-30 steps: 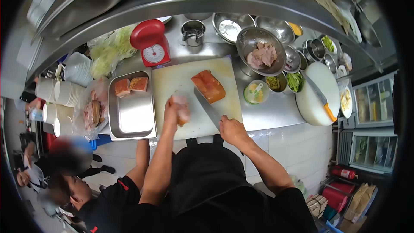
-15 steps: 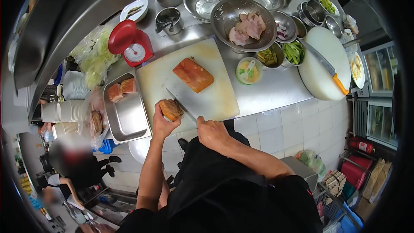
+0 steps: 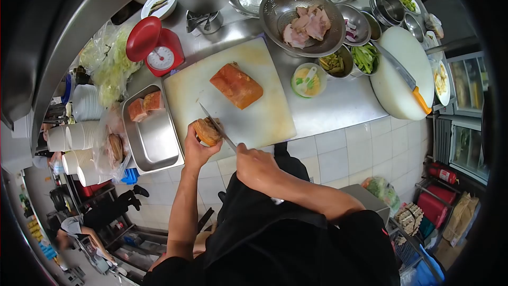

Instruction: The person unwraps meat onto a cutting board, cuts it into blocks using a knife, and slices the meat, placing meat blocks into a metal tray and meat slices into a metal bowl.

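My left hand (image 3: 199, 151) grips a browned piece of meat (image 3: 207, 132) over the near left edge of the white cutting board (image 3: 264, 122). In my right hand (image 3: 257, 166) is a knife (image 3: 222, 132), its blade lying against that piece and its tip pointing up and left. A larger orange-brown block of meat (image 3: 236, 86) rests on the board beyond the blade. Left of the board stands a metal tray (image 3: 153, 137) with two smaller meat pieces (image 3: 145, 106) at its far end.
A red scale (image 3: 160, 58) stands behind the tray. Bagged lettuce (image 3: 114, 69) and white bowls (image 3: 79, 136) are at the left. A colander (image 3: 275, 16) with pale meat, a small tub (image 3: 308, 80) and a round white block (image 3: 405, 74) bearing another knife (image 3: 407, 82) are at the right.
The meat piece in my left hand, a blur one second ago, now touches the knife blade. The knife has swung from beside the large block towards it. The view has shifted and turned.
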{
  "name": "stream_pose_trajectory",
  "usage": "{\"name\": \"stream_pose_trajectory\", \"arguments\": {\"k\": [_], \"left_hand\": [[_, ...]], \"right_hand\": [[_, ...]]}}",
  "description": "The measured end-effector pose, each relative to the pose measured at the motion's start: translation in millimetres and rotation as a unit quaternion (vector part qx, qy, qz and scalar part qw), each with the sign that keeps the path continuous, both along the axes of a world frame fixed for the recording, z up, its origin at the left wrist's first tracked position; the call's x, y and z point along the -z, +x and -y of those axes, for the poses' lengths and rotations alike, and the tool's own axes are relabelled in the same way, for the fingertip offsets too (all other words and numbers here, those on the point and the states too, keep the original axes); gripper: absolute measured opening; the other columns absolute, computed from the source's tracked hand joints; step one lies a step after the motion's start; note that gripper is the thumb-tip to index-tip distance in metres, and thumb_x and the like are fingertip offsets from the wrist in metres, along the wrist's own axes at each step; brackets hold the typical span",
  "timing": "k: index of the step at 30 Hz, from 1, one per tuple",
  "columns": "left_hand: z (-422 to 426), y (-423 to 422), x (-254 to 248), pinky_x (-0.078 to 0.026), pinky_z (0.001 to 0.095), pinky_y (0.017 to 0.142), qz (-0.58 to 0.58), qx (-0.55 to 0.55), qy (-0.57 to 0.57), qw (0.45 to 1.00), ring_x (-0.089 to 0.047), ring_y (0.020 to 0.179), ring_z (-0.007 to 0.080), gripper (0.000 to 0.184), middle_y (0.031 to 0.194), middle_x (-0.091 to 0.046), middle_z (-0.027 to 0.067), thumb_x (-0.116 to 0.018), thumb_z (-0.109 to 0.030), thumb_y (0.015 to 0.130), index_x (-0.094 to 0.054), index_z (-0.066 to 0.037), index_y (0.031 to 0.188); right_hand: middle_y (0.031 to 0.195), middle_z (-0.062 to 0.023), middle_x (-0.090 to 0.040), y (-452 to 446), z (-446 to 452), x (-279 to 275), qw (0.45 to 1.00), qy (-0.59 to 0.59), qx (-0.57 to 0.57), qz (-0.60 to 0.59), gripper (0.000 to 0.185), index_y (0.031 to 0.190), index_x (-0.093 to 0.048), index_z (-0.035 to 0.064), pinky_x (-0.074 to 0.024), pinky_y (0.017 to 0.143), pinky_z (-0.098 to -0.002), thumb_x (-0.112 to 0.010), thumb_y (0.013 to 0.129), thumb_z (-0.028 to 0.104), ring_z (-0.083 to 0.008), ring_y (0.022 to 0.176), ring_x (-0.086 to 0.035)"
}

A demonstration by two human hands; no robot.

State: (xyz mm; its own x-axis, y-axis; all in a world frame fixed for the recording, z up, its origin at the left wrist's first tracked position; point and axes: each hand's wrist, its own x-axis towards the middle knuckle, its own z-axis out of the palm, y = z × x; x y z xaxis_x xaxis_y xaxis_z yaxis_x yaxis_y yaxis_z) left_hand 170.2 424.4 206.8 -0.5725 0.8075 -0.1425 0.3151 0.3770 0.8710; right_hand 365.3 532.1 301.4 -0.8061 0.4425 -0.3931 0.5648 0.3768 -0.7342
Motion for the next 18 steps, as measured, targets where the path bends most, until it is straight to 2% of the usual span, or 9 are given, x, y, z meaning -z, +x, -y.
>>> {"name": "stream_pose_trajectory", "arguments": {"k": [5, 8, 13, 18], "left_hand": [[-1.0, 0.5, -10.3, -0.054, 0.0335, 0.092, 0.019, -0.005, 0.002, 1.000, -0.064, 0.101, 0.0191, 0.072, 0.111, -0.062, 0.0117, -0.088, -0.012, 0.064, -0.047, 0.002, 0.122], [-0.7, -0.4, -4.0, -0.054, 0.0345, 0.091, -0.016, 0.019, 0.000, 1.000, -0.064, 0.104, 0.0183, 0.072, 0.112, -0.063, 0.0121, -0.086, -0.008, 0.064, -0.045, 0.002, 0.122], [-1.9, 2.5, -5.0, -0.053, 0.0336, 0.092, 0.012, -0.002, 0.021, 1.000, -0.063, 0.101, 0.0189, 0.071, 0.110, -0.063, 0.0120, -0.086, -0.008, 0.064, -0.047, 0.002, 0.123], [0.2, 1.5, 2.7, -0.053, 0.0334, 0.091, 0.004, -0.002, 0.021, 1.000, -0.063, 0.101, 0.0187, 0.073, 0.110, -0.063, 0.0116, -0.087, -0.008, 0.063, -0.047, 0.002, 0.124]], "right_hand": [[0.079, -0.0275, -0.067, -10.8, 3.1, -3.6, 1.000, 0.013, -0.008, -0.005, 0.017, 0.095, -0.053, -0.0076, -0.0557, 0.070, -0.0497, -0.051, 0.084, 0.004, -0.0421, 0.076, -0.069], [0.079, -0.0259, -0.068, 2.3, 5.5, -21.7, 0.998, -0.001, -0.009, 0.054, 0.017, 0.097, -0.054, -0.0079, -0.0562, 0.068, -0.0479, -0.049, 0.086, 0.003, -0.0400, 0.076, -0.070], [0.078, -0.0258, -0.068, -36.3, 10.2, 22.6, 0.997, 0.059, 0.029, -0.036, 0.015, 0.096, -0.054, -0.0064, -0.0563, 0.068, -0.0474, -0.049, 0.087, 0.005, -0.0398, 0.074, -0.070], [0.075, -0.0253, -0.067, -13.4, 23.0, 12.9, 0.999, 0.029, 0.015, 0.021, 0.013, 0.094, -0.053, -0.0059, -0.0560, 0.064, -0.0478, -0.049, 0.087, 0.005, -0.0393, 0.070, -0.070]]}}
